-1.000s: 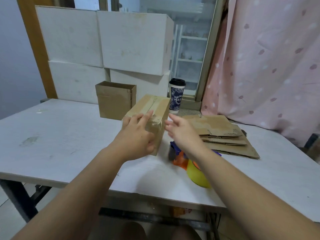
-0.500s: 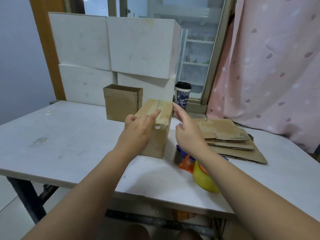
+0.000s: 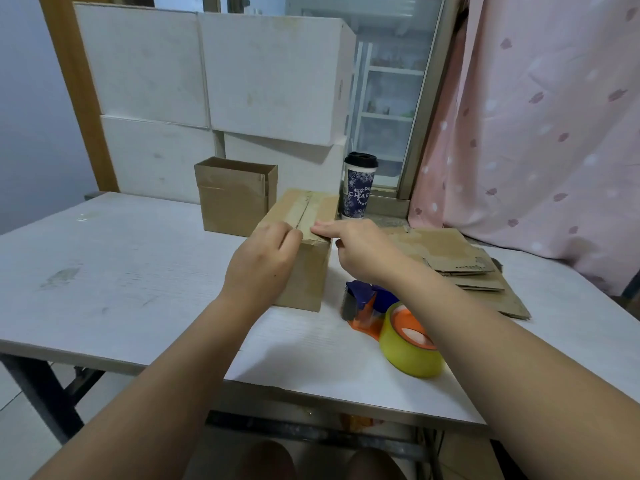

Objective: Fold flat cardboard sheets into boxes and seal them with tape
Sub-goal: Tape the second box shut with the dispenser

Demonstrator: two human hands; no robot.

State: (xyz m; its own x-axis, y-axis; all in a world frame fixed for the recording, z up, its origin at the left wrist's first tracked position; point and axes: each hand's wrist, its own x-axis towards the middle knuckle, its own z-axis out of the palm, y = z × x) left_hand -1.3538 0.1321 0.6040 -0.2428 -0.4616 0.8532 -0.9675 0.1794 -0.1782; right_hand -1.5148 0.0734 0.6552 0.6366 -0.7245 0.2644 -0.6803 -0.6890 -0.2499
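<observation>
On the desk (image 3: 121,271), at centre, the taped box (image 3: 304,271) is gripped at its near top edge by the curled left hand (image 3: 259,265), while the right hand (image 3: 363,247), previously clear, is now pressed straight-fingered beside the seam (image 3: 304,211); sealing is judged nearly done.

Reads "CHAG" in pale capitals, cut off by the curve, across the dark blue patterned band of the black-lidded paper cup (image 3: 359,192) standing just beyond the far edge of the worktop (image 3: 138,271).
</observation>
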